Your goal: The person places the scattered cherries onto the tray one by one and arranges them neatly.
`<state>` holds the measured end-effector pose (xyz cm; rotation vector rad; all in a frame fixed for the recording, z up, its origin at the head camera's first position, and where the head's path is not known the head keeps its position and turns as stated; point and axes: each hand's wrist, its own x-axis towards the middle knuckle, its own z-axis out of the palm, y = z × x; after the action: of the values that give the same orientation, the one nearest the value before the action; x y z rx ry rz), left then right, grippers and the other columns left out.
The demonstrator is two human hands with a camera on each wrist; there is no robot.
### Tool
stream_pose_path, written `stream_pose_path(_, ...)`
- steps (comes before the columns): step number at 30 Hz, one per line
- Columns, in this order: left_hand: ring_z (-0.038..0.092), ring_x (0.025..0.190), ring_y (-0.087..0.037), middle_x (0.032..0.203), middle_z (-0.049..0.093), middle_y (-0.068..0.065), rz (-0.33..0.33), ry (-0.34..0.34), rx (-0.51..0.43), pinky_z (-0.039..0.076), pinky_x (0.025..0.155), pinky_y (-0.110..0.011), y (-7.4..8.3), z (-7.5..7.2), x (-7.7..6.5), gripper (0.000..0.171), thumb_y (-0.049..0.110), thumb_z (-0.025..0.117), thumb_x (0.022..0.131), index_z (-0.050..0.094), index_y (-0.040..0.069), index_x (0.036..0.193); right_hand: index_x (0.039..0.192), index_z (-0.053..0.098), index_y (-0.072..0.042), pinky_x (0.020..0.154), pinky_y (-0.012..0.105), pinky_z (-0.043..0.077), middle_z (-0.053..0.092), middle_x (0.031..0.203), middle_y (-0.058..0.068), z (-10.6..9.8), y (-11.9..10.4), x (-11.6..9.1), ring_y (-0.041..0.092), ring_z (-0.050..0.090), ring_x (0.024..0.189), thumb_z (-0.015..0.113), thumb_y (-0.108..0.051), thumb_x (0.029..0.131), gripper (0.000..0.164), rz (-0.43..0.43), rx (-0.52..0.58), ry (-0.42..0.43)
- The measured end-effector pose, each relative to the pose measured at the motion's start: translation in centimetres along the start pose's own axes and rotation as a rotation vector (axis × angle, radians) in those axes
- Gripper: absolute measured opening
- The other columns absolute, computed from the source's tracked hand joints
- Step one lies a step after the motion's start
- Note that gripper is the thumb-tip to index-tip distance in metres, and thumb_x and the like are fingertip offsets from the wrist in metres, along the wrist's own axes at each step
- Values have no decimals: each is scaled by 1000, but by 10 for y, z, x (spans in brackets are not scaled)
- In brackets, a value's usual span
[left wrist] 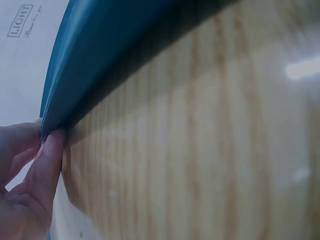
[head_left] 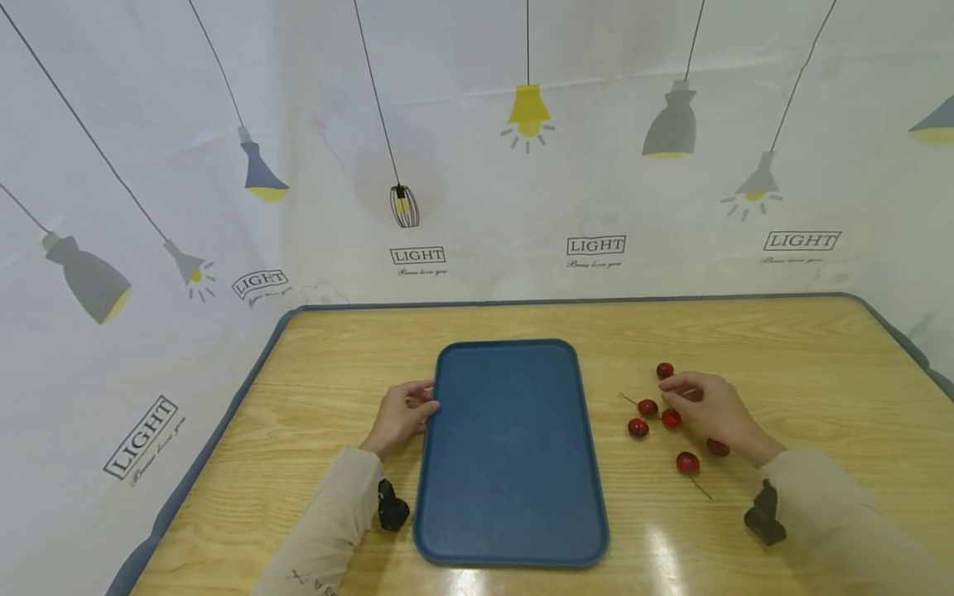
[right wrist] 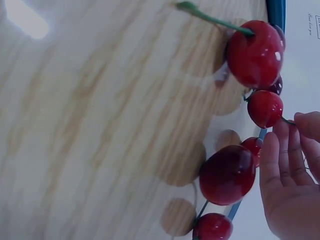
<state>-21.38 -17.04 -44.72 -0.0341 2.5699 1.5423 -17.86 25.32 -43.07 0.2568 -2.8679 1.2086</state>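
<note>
A blue rectangular tray [head_left: 514,455] lies on the wooden table. My left hand [head_left: 401,418] grips its left rim, thumb and fingers about the edge; the left wrist view shows the tray's edge [left wrist: 80,65] and the hand [left wrist: 30,175] close up. To the tray's right, my right hand [head_left: 711,410] is over several dark red cherries. In the right wrist view, thumb and fingertips of the right hand [right wrist: 292,175] pinch the thin green stem of a red cherry [right wrist: 265,108]. From the head, that cherry [head_left: 672,419] shows just below the thumb.
Other cherries lie around the right hand: one farther back [head_left: 665,371], one nearer with its stem toward me [head_left: 687,463], and one partly hidden under the wrist [head_left: 718,448]. A pale cloth printed with lamps [head_left: 507,207] hangs behind the table [head_left: 358,348].
</note>
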Motion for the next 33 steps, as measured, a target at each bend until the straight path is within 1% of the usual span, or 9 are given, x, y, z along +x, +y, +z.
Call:
stream_pose_path(3, 58, 78, -16, 97, 54, -12, 1, -1, -8, 51, 54, -29, 0, 0, 0, 41, 1, 61, 82, 53, 4, 122, 102, 61, 4, 65, 28, 46, 62, 95, 16, 0, -3, 1, 25, 57, 81, 57, -12, 87, 22, -2, -5, 3)
stream_pose_path(7, 58, 78, -17, 97, 54, -12, 8, -4, -4, 51, 55, -29, 0, 0, -1, 41, 1, 61, 82, 53, 4, 123, 103, 60, 4, 63, 24, 46, 62, 93, 15, -1, -4, 2, 21, 56, 79, 58, -12, 87, 23, -19, 18, -5)
stream_pose_path(12, 58, 80, -18, 98, 54, -12, 4, -4, -7, 51, 56, -29, -1, 0, -1, 41, 1, 60, 82, 53, 4, 123, 105, 60, 4, 65, 20, 46, 62, 96, 16, -1, -6, 4, 13, 57, 79, 59, -11, 86, 24, -15, 55, -9)
stream_pose_path(15, 58, 80, -18, 98, 54, -12, -1, -4, -11, 51, 56, -29, -1, 0, -1, 41, 1, 61, 82, 53, 4, 123, 106, 59, 5, 66, 19, 47, 61, 98, 17, 0, -10, 6, 11, 57, 80, 59, -11, 86, 25, -17, 85, -8)
stream_pose_path(18, 58, 78, -17, 98, 54, -12, -1, -4, -10, 51, 56, -29, -2, 0, -1, 41, 1, 61, 82, 53, 4, 123, 106, 58, 8, 65, 21, 48, 61, 98, 20, 0, -17, 9, 12, 58, 79, 59, -11, 86, 27, -27, 123, -6)
stream_pose_path(24, 57, 78, -17, 98, 54, -12, -5, -4, -13, 51, 56, -29, -3, 0, 0, 42, 2, 61, 82, 53, 5, 123, 109, 54, 12, 67, 28, 51, 60, 98, 24, 7, -31, 17, 15, 61, 79, 57, -5, 86, 29, -48, 217, -23)
stream_pose_path(27, 57, 78, -17, 98, 54, -11, -2, -2, -14, 51, 56, -29, -4, 0, 0, 41, 2, 61, 82, 53, 5, 123, 109, 54, 12, 68, 32, 51, 59, 98, 24, 12, -37, 21, 17, 61, 80, 58, -5, 85, 29, -55, 250, -36)
stream_pose_path(31, 57, 77, -16, 98, 54, -11, 0, -5, -20, 51, 56, -29, -3, 0, 0, 42, 2, 60, 83, 53, 5, 123, 109, 56, 9, 69, 36, 51, 59, 99, 22, 19, -45, 27, 23, 61, 82, 58, -8, 86, 29, -64, 253, -39)
stream_pose_path(33, 57, 78, -16, 98, 54, -11, 0, -6, -21, 51, 56, -29, -3, -1, 0, 42, 2, 60, 83, 52, 6, 124, 108, 57, 7, 69, 35, 51, 60, 99, 21, 23, -49, 32, 25, 60, 83, 58, -8, 86, 27, -79, 235, -40)
